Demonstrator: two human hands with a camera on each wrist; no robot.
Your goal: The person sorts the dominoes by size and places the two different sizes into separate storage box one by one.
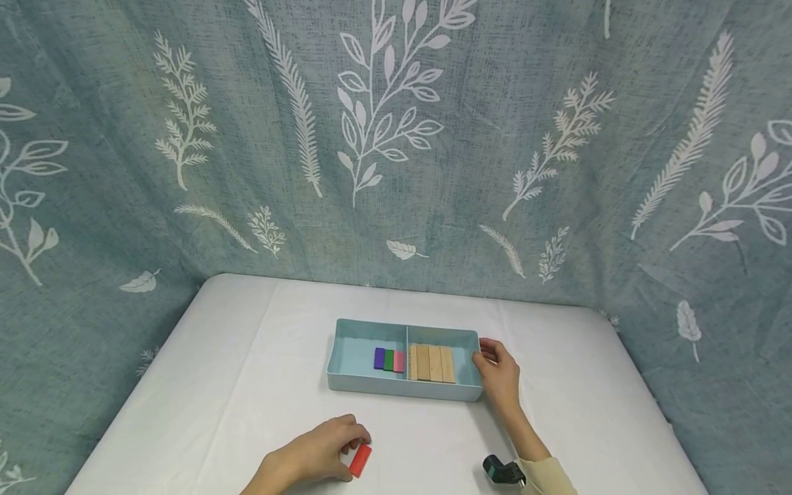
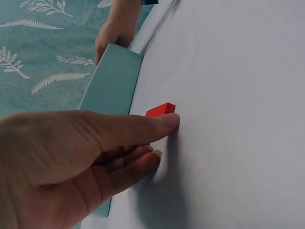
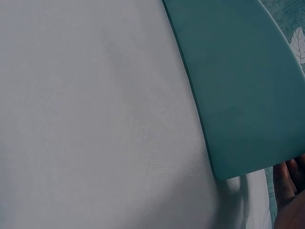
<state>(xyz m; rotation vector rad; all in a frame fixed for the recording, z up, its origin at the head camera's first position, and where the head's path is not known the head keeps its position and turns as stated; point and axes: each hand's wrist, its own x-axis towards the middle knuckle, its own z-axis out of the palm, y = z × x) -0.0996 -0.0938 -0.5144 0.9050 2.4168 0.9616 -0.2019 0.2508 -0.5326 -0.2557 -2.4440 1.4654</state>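
My left hand point(image 1: 320, 448) pinches a small red block point(image 1: 361, 460) between thumb and fingers, above the white table in front of the tray. In the left wrist view the block point(image 2: 160, 110) juts out past the thumb. My right hand point(image 1: 502, 379) grips the right end of a light blue two-compartment tray point(image 1: 405, 387), its thumb at the rim. Purple point(image 1: 379, 358), green point(image 1: 389, 359) and pink point(image 1: 399, 361) blocks stand side by side against the divider in the left compartment. Several plain wooden blocks point(image 1: 431, 363) fill part of the right compartment.
A white cloth point(image 1: 266, 357) covers the table. Behind it and at both sides hangs a blue-green curtain point(image 1: 309, 227) with white leaf patterns. A small black device point(image 1: 503, 471) sits by the right sleeve point(image 1: 547, 476).
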